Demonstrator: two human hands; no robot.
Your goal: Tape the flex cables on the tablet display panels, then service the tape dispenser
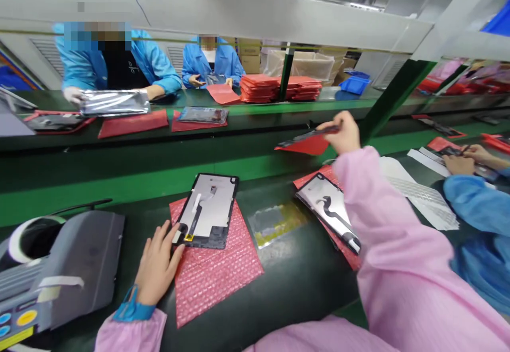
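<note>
My left hand point(158, 260) lies with its fingers stretched out, fingertips at the lower left corner of a tablet display panel point(213, 203). That panel rests back side up, with a flat cable across it, on a red bubble-wrap bag point(219, 280). Raised over the bench's far edge, my right hand point(346, 133) is closed on one end of a thin dark display panel point(299, 138), with a red sheet point(313, 147) beneath it. Below my right forearm, a second display panel point(324, 200) lies on red bubble wrap, partly covered by my sleeve.
A grey label machine point(85, 267) with a roll stands at left. Between the panels lies a clear yellowish film point(279, 223). White label sheets point(418, 195) and a co-worker's blue sleeve point(474, 203) are at right. Opposite, two people in blue sit behind a raised shelf point(247, 111) with red bags.
</note>
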